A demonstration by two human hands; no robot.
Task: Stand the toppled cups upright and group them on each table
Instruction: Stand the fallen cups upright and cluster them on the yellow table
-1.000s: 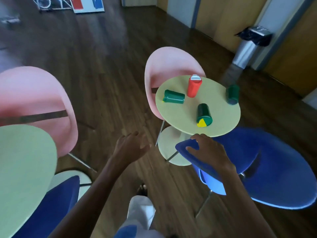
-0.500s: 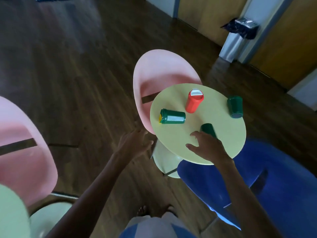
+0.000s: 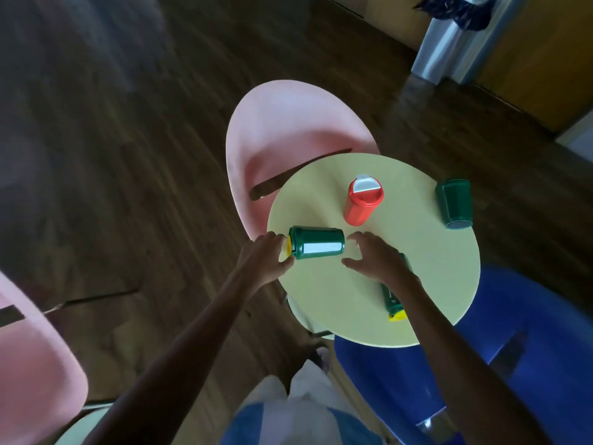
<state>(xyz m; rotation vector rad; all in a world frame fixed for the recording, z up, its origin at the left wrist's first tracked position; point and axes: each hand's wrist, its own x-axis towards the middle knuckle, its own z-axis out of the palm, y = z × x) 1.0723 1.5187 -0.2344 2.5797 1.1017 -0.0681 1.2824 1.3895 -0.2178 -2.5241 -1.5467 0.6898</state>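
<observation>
Left hand (image 3: 266, 258): set at the lidded end of the nearest toppled cup, fingers curved above it and thumb below. Contact is apparent; whether a grip is closed cannot be told.
Green yellow-lidded cup (image 3: 316, 243): lying on its side near the left edge of the round table (image 3: 433, 271), between the two hands.
Red cup (image 3: 363, 200): standing upright near the table's middle, lid on.
Right hand (image 3: 375, 258): fingers spread and empty, just beside the base end of the same cup, not touching it.
Second green cup (image 3: 393, 300): on its side near the front edge, largely covered by the right forearm.
Third green cup (image 3: 454, 203): on its side at the far right rim, partly overhanging.
Step in hand: judged as the approach to the first cup; none of the three green cups is stood up yet.
Next move: a secure hold on the cup body is called for, then a tip onto its base, beside the red cup.
Obscured: the second cup's body is mostly hidden, and the table's foot is out of sight.
</observation>
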